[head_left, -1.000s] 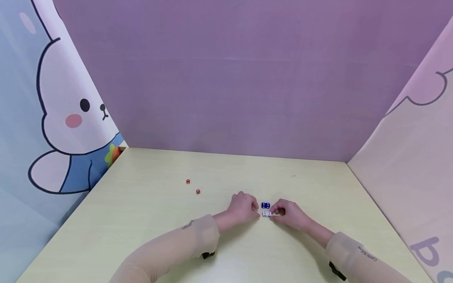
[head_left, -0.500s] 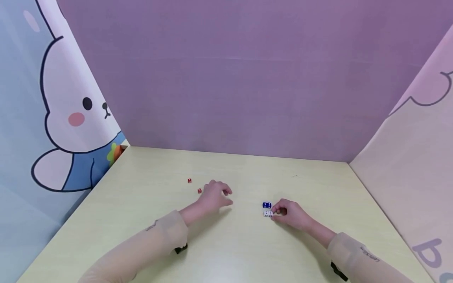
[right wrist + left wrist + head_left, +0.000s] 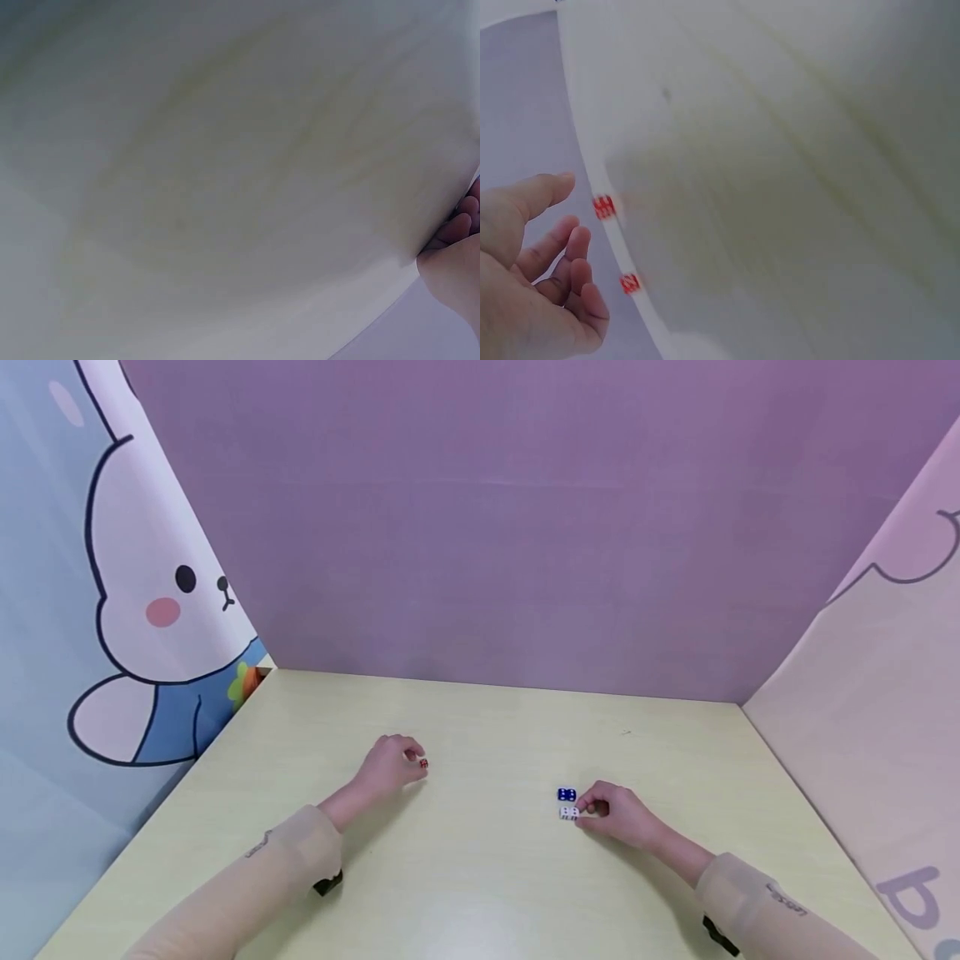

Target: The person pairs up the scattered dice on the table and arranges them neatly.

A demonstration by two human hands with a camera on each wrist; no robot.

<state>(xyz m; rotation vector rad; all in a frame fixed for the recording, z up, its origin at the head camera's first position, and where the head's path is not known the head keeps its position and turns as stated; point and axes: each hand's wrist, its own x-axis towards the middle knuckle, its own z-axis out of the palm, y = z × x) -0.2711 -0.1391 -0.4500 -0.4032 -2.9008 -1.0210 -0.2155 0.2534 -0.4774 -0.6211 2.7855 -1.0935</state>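
My left hand (image 3: 387, 766) was out on the left part of the yellow table (image 3: 480, 893). Its fingers were loose and a bit bent, and they held nothing. A little red die (image 3: 423, 764) sat right at my fingertips, but I could not tell if I touched it. My left wrist camera showed that red die (image 3: 629, 283) and another red die (image 3: 604, 206) near my spread fingers (image 3: 568, 255), apart from them. My right hand (image 3: 611, 814) lay on the right part of the table, well apart from my left hand. Its fingers were curled, and the tips pinched the side of a white die (image 3: 567, 812). A blue die (image 3: 566, 794) sat just behind the white one, right up against it. My right wrist camera showed mostly blurry table and a bit of my fingers (image 3: 459, 225).
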